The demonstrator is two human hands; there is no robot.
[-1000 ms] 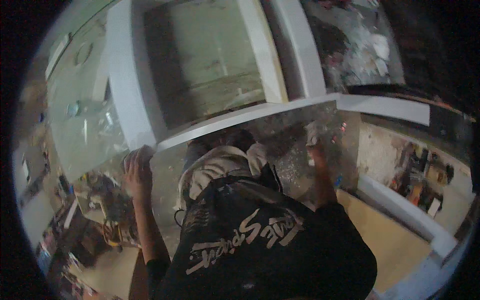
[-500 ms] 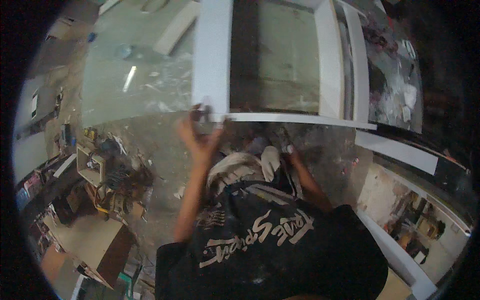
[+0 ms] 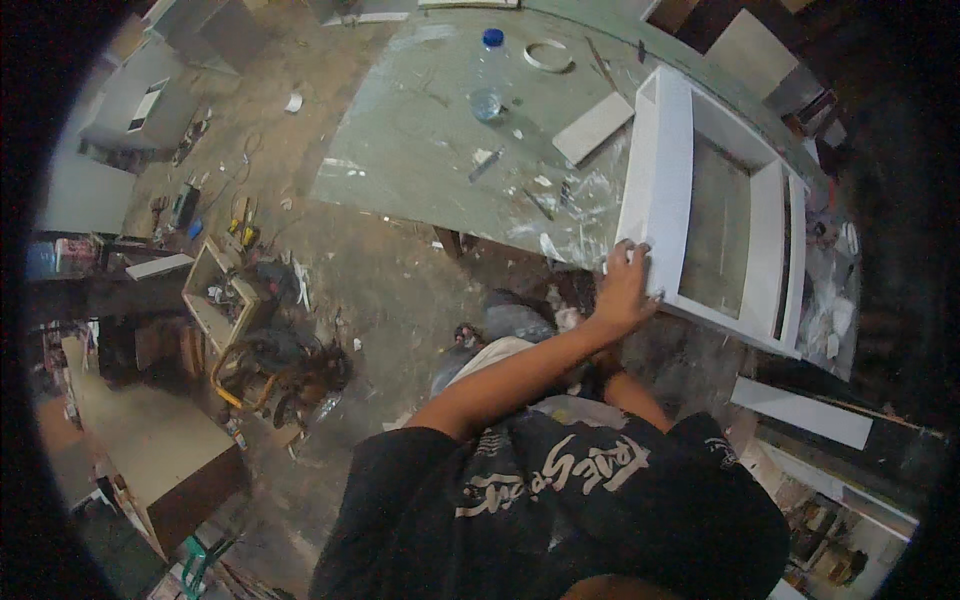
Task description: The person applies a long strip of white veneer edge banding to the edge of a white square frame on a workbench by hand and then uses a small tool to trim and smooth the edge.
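A white rectangular board frame (image 3: 676,190), like part of a cabinet, lies on the pale green worktable near its right end. My left hand (image 3: 626,288) is closed over the frame's near left corner, with the fingers on the wide white board and the thumb side by the front edge. Below it, my right hand (image 3: 604,362) is low near my lap, mostly hidden behind my left forearm, so its fingers do not show. A loose pale board (image 3: 592,128) lies on the table just left of the frame.
On the table (image 3: 400,150) are a clear bottle with a blue cap (image 3: 488,80), a roll of white tape (image 3: 548,56) and scraps. A white plank (image 3: 802,412) lies at the right. Cluttering the floor at left are an open wooden box (image 3: 215,290), cords and a tan cabinet panel (image 3: 150,440).
The view has swung left, so the frame and table now appear farther right and more of the table shows. My left hand is still at the frame's corner; my right hand is now more hidden.
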